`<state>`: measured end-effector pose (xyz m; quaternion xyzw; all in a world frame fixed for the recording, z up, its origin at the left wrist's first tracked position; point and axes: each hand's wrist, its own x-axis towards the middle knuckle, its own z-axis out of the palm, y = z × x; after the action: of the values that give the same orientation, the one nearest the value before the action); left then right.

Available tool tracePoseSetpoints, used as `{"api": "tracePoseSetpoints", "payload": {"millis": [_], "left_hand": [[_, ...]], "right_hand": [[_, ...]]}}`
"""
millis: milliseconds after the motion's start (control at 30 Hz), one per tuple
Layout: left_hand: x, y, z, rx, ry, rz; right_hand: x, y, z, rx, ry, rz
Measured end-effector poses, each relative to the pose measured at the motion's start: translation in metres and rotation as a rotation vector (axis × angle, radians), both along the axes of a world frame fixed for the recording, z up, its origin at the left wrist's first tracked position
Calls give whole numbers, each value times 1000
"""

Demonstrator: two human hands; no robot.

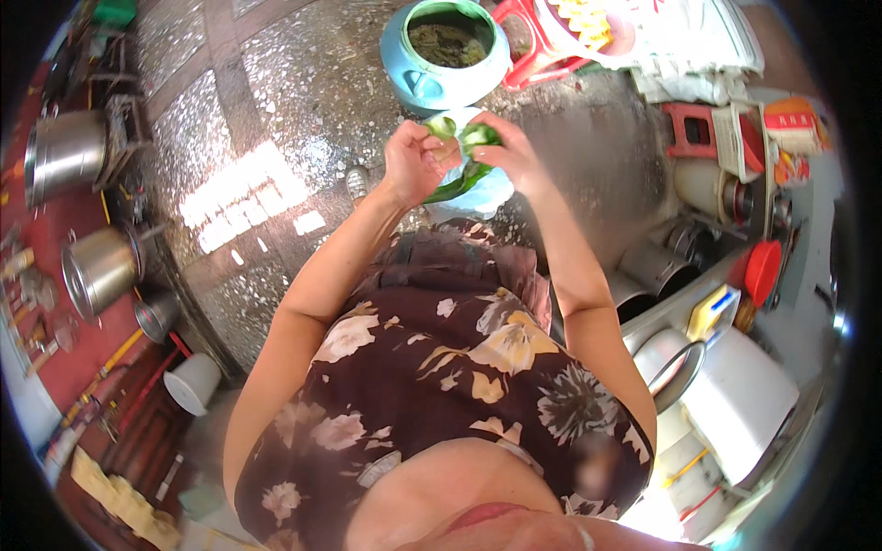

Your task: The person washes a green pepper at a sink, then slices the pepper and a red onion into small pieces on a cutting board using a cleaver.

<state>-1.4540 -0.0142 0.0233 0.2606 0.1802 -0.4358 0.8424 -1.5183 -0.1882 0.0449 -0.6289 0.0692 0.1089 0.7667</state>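
Observation:
My left hand (417,162) is in front of me at chest level, its fingers pinching a pale green vegetable piece (441,127). Close beside it, my right hand (513,153) grips a green vegetable (475,138) that shows a light inner part and darker green outside. A long dark green leaf (460,187) hangs below the hands. Under them is a pale blue surface (486,198), perhaps a basin or a bag, partly hidden by the hands. Just beyond stands a round blue plastic tub (400,62) with greenish-brown matter (448,47) inside.
A red plastic stool (513,34) stands beyond the tub, near a pink basin (623,34) with yellow pieces. Steel pots (103,268) line the left side. At right are more pots (658,265), a red lid (763,273) and a counter (637,337). The speckled floor (303,89) looks wet.

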Motion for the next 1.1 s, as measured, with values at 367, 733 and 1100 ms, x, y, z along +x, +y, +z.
{"api": "tracePoseSetpoints", "payload": {"millis": [367, 733, 1100], "left_hand": [[57, -6, -101, 547, -1820, -1084], [283, -12, -45, 239, -2167, -429], [700, 55, 23, 776, -1822, -220]], "right_hand": [[18, 9, 69, -1142, 136, -706], [249, 22, 56, -854, -12, -1017], [715, 87, 58, -423, -225, -613]]}}
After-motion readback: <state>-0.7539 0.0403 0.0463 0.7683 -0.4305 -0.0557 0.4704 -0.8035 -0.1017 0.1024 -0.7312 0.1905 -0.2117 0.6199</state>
